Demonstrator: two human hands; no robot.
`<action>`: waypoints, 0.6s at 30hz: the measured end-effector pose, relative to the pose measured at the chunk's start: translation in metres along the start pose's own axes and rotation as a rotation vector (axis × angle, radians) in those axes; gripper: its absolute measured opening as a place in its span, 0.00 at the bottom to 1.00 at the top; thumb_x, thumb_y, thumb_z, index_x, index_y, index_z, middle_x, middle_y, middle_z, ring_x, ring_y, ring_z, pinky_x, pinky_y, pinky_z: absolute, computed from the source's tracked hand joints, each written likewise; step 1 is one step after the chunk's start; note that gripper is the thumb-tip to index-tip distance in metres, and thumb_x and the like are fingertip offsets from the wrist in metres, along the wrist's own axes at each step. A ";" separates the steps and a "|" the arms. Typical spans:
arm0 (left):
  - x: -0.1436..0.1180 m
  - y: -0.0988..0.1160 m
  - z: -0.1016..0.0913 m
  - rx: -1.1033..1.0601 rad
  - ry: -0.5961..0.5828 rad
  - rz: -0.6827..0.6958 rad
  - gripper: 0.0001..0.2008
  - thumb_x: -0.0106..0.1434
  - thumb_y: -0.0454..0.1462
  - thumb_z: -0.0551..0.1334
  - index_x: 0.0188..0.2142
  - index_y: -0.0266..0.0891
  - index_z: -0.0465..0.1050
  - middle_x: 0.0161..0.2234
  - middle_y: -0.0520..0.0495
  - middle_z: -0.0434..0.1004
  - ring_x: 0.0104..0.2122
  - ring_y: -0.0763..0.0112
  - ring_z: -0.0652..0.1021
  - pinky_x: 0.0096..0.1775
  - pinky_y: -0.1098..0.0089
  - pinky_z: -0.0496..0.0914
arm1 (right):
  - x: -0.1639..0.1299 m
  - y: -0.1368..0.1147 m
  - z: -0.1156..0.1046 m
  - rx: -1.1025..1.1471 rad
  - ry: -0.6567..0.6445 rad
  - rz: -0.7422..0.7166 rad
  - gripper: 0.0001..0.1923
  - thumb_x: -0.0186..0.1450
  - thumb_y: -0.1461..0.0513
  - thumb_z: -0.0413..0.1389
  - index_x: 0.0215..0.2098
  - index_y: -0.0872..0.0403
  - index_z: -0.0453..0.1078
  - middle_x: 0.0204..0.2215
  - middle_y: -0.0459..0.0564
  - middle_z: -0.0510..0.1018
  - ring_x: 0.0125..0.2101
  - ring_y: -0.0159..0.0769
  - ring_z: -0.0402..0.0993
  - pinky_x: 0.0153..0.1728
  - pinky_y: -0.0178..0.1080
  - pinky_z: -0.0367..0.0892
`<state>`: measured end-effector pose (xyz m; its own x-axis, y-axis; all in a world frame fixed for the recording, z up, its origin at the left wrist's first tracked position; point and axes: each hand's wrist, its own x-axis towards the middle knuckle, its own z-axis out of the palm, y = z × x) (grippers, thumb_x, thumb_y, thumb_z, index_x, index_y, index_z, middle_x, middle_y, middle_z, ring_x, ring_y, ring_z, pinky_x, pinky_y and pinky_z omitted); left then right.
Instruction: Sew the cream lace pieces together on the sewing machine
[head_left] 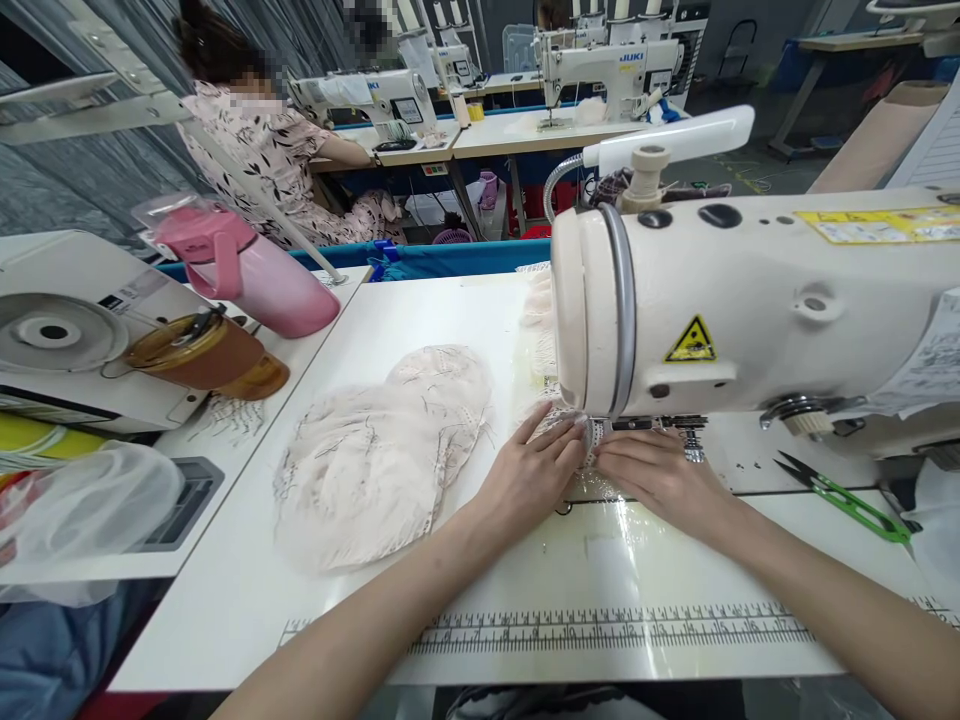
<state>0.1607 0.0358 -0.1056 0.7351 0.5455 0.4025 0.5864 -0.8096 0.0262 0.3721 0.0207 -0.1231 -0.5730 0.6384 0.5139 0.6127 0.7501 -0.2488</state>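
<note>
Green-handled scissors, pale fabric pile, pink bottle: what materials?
Green-handled scissors: dark blades, probably steel; glossy, evenly coloured handle, likely plastic.
Pale fabric pile: thin, matte textile, judging by wrinkles and loose threads; fibre unclear.
Pink bottle: smooth, soft sheen; coated metal or plastic, can't tell.

At centre left of the frame, the heart-like stack of fabric pieces (360, 470) is pale blush, streaked with dark threads. At right, the cream sewing machine (750, 290) wears a grey band (619, 310) and a yellow-and-black warning triangle (691, 341). Lower right, green-handled scissors (855, 507) have black blades. Upper left: pink tumbler (274, 280), pale-pink blouse (259, 150) with black leaves.
</note>
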 end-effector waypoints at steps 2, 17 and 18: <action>0.000 -0.001 0.001 0.007 0.000 -0.012 0.10 0.67 0.29 0.51 0.40 0.36 0.70 0.48 0.43 0.77 0.51 0.66 0.75 0.62 0.56 0.58 | 0.001 0.001 0.001 0.022 -0.001 0.015 0.10 0.67 0.66 0.50 0.40 0.52 0.74 0.35 0.47 0.79 0.38 0.33 0.75 0.40 0.38 0.71; 0.002 0.003 0.002 0.103 -0.067 -0.067 0.12 0.66 0.29 0.49 0.43 0.34 0.69 0.51 0.39 0.74 0.54 0.60 0.72 0.62 0.51 0.55 | 0.003 0.003 -0.003 0.033 0.034 0.114 0.12 0.69 0.64 0.47 0.42 0.53 0.74 0.39 0.49 0.80 0.35 0.31 0.77 0.39 0.37 0.74; 0.002 0.003 0.002 0.104 -0.062 -0.067 0.12 0.66 0.30 0.49 0.44 0.34 0.69 0.51 0.39 0.74 0.54 0.60 0.72 0.62 0.51 0.56 | 0.003 0.003 -0.004 0.026 0.051 0.121 0.13 0.69 0.64 0.47 0.41 0.53 0.74 0.37 0.48 0.80 0.34 0.31 0.77 0.38 0.37 0.74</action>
<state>0.1645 0.0349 -0.1066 0.7106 0.6130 0.3452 0.6650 -0.7455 -0.0451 0.3737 0.0243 -0.1191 -0.4665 0.7156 0.5198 0.6612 0.6725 -0.3324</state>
